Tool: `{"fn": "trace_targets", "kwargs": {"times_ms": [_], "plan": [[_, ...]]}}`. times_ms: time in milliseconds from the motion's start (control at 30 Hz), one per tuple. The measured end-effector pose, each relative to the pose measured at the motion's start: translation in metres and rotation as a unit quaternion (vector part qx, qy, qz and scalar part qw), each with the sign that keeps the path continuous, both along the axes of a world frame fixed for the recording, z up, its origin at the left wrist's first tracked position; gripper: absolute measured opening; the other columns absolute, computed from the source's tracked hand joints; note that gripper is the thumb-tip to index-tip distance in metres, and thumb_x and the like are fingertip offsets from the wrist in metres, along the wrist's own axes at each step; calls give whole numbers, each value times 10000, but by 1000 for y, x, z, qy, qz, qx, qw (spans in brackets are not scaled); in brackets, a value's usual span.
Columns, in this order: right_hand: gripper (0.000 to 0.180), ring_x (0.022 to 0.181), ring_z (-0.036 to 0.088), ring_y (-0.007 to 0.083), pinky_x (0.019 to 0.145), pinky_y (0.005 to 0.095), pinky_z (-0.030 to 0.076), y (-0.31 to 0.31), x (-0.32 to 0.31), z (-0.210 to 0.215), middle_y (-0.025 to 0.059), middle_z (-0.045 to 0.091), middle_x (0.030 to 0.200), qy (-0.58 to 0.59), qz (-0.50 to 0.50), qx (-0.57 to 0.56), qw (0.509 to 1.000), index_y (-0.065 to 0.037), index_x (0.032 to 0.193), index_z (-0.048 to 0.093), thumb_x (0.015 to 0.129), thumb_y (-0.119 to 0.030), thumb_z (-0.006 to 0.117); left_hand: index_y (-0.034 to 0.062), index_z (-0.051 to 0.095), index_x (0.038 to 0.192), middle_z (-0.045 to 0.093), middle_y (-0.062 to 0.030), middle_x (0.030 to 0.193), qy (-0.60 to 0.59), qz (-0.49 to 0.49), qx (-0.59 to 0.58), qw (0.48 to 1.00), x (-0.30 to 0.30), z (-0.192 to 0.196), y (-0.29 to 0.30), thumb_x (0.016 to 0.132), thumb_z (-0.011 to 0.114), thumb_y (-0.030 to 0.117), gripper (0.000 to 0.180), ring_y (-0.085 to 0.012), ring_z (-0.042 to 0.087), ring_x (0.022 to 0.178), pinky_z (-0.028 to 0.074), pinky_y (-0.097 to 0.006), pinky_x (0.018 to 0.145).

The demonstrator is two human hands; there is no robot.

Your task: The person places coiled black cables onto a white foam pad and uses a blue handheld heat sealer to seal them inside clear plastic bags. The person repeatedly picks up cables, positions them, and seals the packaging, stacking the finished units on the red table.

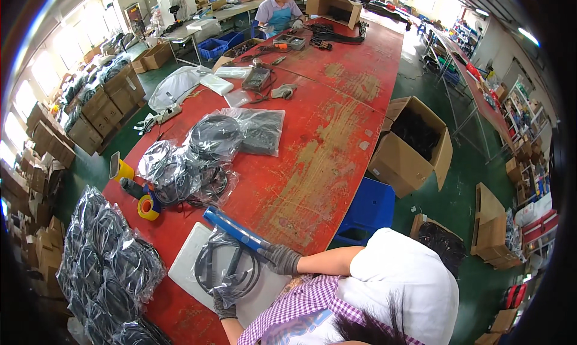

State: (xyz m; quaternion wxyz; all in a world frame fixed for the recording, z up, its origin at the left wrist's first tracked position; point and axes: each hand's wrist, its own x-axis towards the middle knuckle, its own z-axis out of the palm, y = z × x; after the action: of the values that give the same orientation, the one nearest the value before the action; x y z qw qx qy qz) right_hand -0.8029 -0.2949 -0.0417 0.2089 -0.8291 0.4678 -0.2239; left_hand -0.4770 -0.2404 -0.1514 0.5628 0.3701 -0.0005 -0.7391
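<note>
1. The right hand (281, 260), gloved in grey, has its fingers wrapped around the near end of a blue sealer bar (235, 228), apparently pressing it down so that it clamps the bag beneath.
2. The left hand (225, 303), also gloved, pinches the lower edge of a clear bag (225, 268), seemingly to keep the plastic taut and flat under the bar.
3. The bag holds a coiled black cable and lies on a white pad (189, 261) at the near end of the red desk (318, 159), its mouth under the bar.
4. Just left of the pad, tape rolls (147, 205) stand within reach.
5. Further up the desk lies a heap of bagged coils (198, 159); another stack (108, 267) sits off the desk's left edge.
6. To the right, on the floor, are an open carton (415, 147) and a blue crate (368, 213).
7. At the far end another person (277, 12) works at the same desk.
</note>
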Motion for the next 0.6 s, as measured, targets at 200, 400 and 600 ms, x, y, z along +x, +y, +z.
{"fn": "trace_targets", "kwargs": {"times_ms": [200,400,600], "plan": [[574,978,453,387,836,422,384,1,-2,-12,272,404,1129,-18,-1,-42,999,37,1172,368,672,-198,525,13,410,1143,465,-146,1142,16,-71,18,997,-2,20,-9,815,460,405,514,-293,460,1013,367,-449,880],[569,985,452,385,838,427,382,3,-1,-2,266,399,1141,-22,-11,-18,1000,19,1177,374,676,-204,523,25,373,1200,454,-165,1168,47,-165,-1,985,-25,90,-22,781,482,442,601,-328,453,1044,356,-501,892],[578,1026,436,378,859,423,373,5,1,-9,246,374,1190,1,-14,-35,999,-4,1194,373,683,-228,522,12,384,1169,491,-182,1096,-4,-132,35,991,-5,42,-22,822,452,283,445,-334,500,962,413,-487,830]]}}
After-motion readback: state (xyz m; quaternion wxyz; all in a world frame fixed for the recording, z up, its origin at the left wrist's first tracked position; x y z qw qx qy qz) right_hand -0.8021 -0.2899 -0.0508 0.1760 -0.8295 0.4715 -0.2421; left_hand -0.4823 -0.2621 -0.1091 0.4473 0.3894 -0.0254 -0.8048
